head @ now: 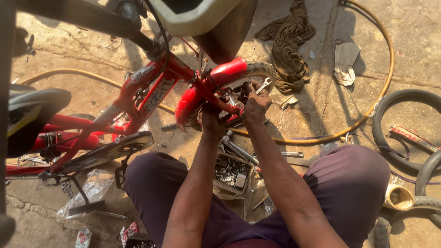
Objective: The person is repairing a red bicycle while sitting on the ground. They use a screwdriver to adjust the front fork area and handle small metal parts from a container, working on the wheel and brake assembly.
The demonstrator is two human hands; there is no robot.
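**Both hands at the red bicycle's front brake**

Head view: A small red bicycle (138, 98) lies on its side on the concrete floor (321, 96), with its red front mudguard (216, 80) curving over the tyre. The person sits over it, knees in dark purple trousers spread to either side. The right hand (255, 104) is closed around a silver open-ended spanner (263, 85), whose jaw end sticks up past the knuckles; this grip is pressed tight on the handle, right beside the brake parts at the fork. The left hand (212, 117) is down against the mudguard and fork, its fingers tucked behind the red metal, so I cannot tell whether that grip is spread or closed on anything.

Between the forearms, an open box of small metal parts (231, 172) sits on the floor, with more spanners (239, 150) lying just above it. A yellowish hose (377, 98) loops around the work area. A brown rag (287, 43) lies bunched beyond the wheel, and black tyres (404, 98) rest at the right edge. A crumpled clear plastic bag (89, 190) lies near the pedal.
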